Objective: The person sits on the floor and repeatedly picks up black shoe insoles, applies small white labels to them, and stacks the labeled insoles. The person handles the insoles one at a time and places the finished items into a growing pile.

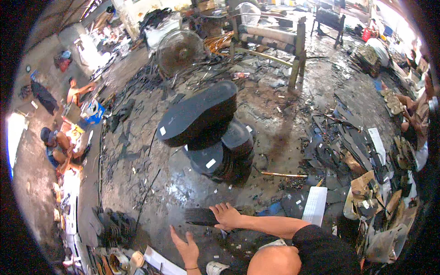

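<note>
My right hand (pixel 228 217) is closed on the end of a black ridged piece (pixel 200 217), which may be several flat layers; it is smeared and its exact kind cannot be made out. Nearer and to the left, my left hand (pixel 187 249) is open and holds nothing, its fingers spread toward the black piece but apart from it. Beyond both hands stand tall stacks of black shoe soles (pixel 197 117) with small white labels on several tops. Another pile of black soles (pixel 114 227) sits on the floor to the left.
On the right lie black offcuts (pixel 343 146), a white sheet (pixel 315 205) and a thin stick (pixel 284 174). A large fan (pixel 181 52) and a wooden rack with rolls (pixel 268 39) stand at the back. Other people (pixel 62 144) sit at the left and right edges.
</note>
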`<act>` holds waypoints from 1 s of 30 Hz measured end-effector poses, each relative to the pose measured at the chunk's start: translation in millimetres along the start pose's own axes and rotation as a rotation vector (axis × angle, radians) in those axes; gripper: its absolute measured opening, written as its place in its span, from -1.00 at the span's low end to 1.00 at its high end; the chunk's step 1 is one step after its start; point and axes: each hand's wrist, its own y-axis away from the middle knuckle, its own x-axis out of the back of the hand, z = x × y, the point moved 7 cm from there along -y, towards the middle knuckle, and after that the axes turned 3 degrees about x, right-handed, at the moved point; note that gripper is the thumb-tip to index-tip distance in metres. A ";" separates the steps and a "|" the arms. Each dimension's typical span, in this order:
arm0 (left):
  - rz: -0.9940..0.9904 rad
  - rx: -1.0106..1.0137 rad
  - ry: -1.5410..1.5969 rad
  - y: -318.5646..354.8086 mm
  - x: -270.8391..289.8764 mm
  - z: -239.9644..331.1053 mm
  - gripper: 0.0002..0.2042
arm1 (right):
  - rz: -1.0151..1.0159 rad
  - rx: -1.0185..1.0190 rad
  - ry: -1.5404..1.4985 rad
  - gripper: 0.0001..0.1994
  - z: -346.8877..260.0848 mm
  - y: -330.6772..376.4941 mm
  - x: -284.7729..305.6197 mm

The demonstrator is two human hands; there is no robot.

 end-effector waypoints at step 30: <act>-0.300 -0.106 0.935 -165.6 -70.5 249.1 -0.27 | 0.810 -0.663 -1.077 -0.19 183.8 35.7 312.9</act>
